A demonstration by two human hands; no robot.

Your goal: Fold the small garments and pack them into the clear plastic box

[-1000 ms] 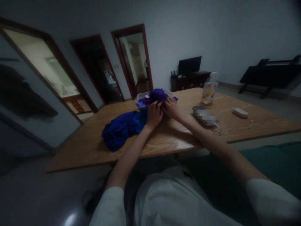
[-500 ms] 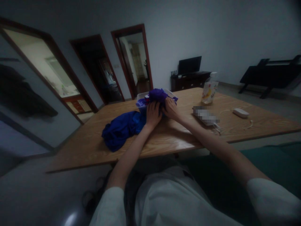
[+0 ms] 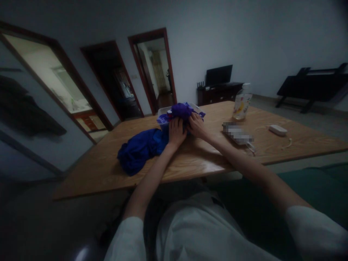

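A clear plastic bin (image 3: 163, 111) stands on the table, heaped with bunched purple cloth (image 3: 181, 110). At its near side, my left hand (image 3: 177, 131) lies against the cloth with its fingers stretched and slightly apart. My right hand (image 3: 197, 125) is right beside it, fingers bent over the purple cloth and gripping its near right part; the fingertips are partly hidden in the folds. A crumpled blue garment (image 3: 137, 150) spreads from the bin's front out to the left. Part of it lies behind my left hand. Both thumbs are hard to make out.
On the wooden table (image 3: 92, 177), a clear pump bottle (image 3: 241, 103) stands to the right. Nearer are a blurred-out flat device (image 3: 236, 133) with a cable and a small white box (image 3: 277, 130). A green seat (image 3: 307, 188) adjoins the table's near right edge.
Hardly anything differs. My hands stay on the cloth at the bin, with only a slight shift of the fingers and the purple bundle.
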